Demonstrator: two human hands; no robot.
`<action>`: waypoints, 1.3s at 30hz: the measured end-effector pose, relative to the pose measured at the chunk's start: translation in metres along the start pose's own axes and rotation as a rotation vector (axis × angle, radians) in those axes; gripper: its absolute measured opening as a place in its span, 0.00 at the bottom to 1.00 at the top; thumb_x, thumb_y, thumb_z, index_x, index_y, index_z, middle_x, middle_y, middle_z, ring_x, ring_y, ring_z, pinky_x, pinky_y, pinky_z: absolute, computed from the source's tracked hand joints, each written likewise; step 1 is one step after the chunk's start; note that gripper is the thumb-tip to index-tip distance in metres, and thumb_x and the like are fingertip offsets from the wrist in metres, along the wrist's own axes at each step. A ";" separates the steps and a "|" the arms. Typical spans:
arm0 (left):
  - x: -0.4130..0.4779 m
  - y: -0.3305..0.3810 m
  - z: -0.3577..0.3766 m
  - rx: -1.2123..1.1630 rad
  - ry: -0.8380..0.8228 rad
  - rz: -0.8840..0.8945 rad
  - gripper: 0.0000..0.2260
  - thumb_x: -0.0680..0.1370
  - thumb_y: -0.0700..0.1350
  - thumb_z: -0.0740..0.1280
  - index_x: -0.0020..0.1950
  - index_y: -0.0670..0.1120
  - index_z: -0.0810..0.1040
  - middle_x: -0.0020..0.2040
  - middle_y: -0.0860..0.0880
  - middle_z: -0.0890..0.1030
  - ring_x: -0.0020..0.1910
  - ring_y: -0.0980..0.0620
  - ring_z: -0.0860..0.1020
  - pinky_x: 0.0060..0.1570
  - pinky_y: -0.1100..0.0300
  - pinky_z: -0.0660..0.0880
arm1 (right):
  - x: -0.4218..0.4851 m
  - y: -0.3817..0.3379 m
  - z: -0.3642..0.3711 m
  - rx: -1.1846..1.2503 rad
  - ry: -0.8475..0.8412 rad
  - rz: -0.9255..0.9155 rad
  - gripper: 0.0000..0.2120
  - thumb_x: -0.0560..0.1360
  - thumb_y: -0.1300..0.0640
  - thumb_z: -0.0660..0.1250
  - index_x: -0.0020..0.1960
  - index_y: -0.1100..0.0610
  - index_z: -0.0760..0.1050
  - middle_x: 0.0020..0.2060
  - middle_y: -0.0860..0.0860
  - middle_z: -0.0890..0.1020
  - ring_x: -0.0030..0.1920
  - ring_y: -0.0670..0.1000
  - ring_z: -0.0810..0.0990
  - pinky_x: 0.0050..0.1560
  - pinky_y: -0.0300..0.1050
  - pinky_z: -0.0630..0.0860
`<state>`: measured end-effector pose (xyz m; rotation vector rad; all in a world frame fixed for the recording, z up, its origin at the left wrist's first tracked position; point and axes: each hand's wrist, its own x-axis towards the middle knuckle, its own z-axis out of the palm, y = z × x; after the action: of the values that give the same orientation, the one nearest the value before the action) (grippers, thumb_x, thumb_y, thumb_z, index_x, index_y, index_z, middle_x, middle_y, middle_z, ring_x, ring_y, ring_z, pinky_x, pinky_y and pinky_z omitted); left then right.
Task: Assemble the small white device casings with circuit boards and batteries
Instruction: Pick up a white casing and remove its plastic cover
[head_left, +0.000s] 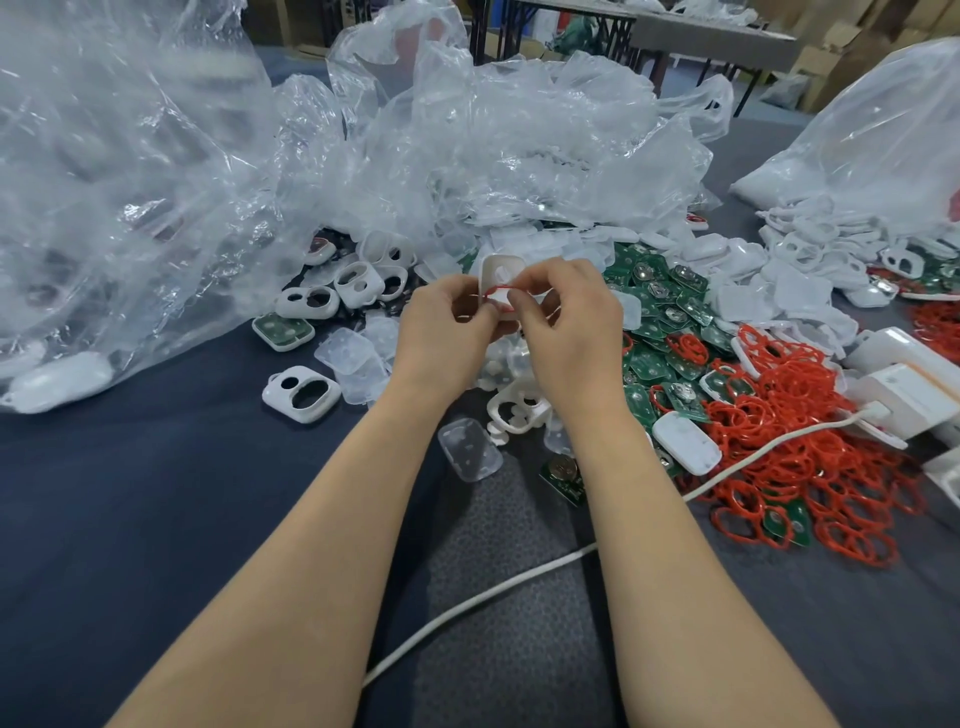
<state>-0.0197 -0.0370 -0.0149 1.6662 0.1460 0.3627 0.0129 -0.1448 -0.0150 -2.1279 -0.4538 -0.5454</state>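
Dark blue cloth covers the counter (130, 493), and crumpled clear plastic bags (156, 156) are heaped across its far left and far middle. At the right a heap of red rings (795, 426) is spread, with green circuit boards (660, 306) piled just to its left, several carrying round batteries. White front shells (301, 397) with two openings are scattered left of centre, and a white cable (467, 603) is trailed across the near side.

Above the middle of the counter, the left hand (441, 332) and the right hand (571, 322) are raised together. A white casing (501, 270) is gripped by the curled fingers of the left hand, its hollow side turned towards the camera. A single red ring (497, 289) is pinched between thumb and forefinger of the right hand and laid against the casing's near edge.

The step in hand is judged to be the seating of the ring in the casing's rim. It is best done if the casing is kept steady and one stretch of ring is pressed home first, then the rest is walked round bit by bit. The ring should not be stretched or twisted, lest it spring out. Whether any part is already seated cannot be told, as the fingers hide the joint.
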 end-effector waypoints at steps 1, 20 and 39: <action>0.000 0.000 0.000 0.002 -0.008 0.006 0.06 0.78 0.35 0.65 0.53 0.40 0.80 0.43 0.46 0.84 0.38 0.62 0.82 0.39 0.72 0.76 | 0.001 0.001 0.000 -0.003 -0.005 0.015 0.03 0.75 0.61 0.67 0.47 0.58 0.79 0.45 0.50 0.74 0.38 0.44 0.71 0.40 0.28 0.66; 0.003 -0.004 0.001 0.088 -0.032 0.026 0.09 0.80 0.37 0.62 0.57 0.40 0.79 0.49 0.45 0.84 0.48 0.51 0.83 0.57 0.51 0.78 | 0.000 0.000 0.003 0.209 -0.036 0.158 0.02 0.75 0.62 0.67 0.44 0.57 0.76 0.41 0.56 0.80 0.44 0.56 0.80 0.49 0.57 0.76; 0.001 -0.002 -0.002 0.157 0.003 0.010 0.08 0.80 0.44 0.65 0.52 0.40 0.80 0.45 0.46 0.85 0.46 0.51 0.84 0.55 0.49 0.78 | -0.001 0.001 0.000 0.196 -0.136 0.175 0.02 0.76 0.61 0.67 0.44 0.59 0.76 0.40 0.53 0.81 0.44 0.55 0.80 0.49 0.54 0.77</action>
<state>-0.0188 -0.0345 -0.0160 1.8218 0.1715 0.3688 0.0123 -0.1450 -0.0163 -1.9989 -0.3751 -0.2472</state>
